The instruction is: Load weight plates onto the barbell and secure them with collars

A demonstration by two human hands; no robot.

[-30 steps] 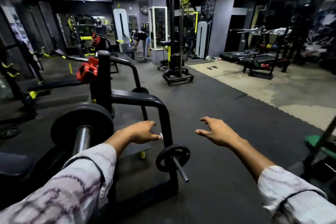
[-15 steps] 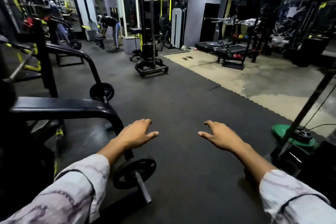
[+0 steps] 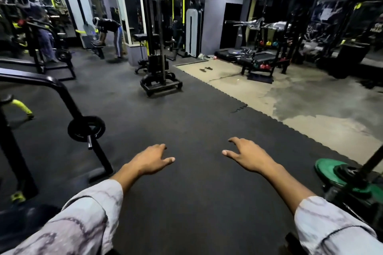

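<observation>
Dark rubber matting point(image 3: 186, 203) covers the gym floor under both outstretched arms. Nearest the camera, pale patterned sleeves point(image 3: 83, 223) run up to two bare hands held palm down over the matting, holding nothing. The left hand point(image 3: 150, 160) has its fingers loosely spread and the thumb pointing inward; the right hand point(image 3: 247, 156) is likewise relaxed and spread, well apart from the left one. Right of the right hand, a green weight plate point(image 3: 329, 172) lies flat on the floor with a dark bar rising from its middle. Left of the left hand stands a black steel rack point(image 3: 62, 91), and a small black weight plate point(image 3: 86, 128) hangs on its short metal peg point(image 3: 89, 144). No hand touches either plate. Beyond the hands, the matting ends in a toothed edge against a bare concrete patch point(image 3: 310, 99). Farther on, past the rack, a black cable machine point(image 3: 159, 47) stands upright on its base. At the back, left of that machine, a person point(image 3: 112, 31) bends over a bench, and treadmills point(image 3: 259, 56) sit off to its right.
</observation>
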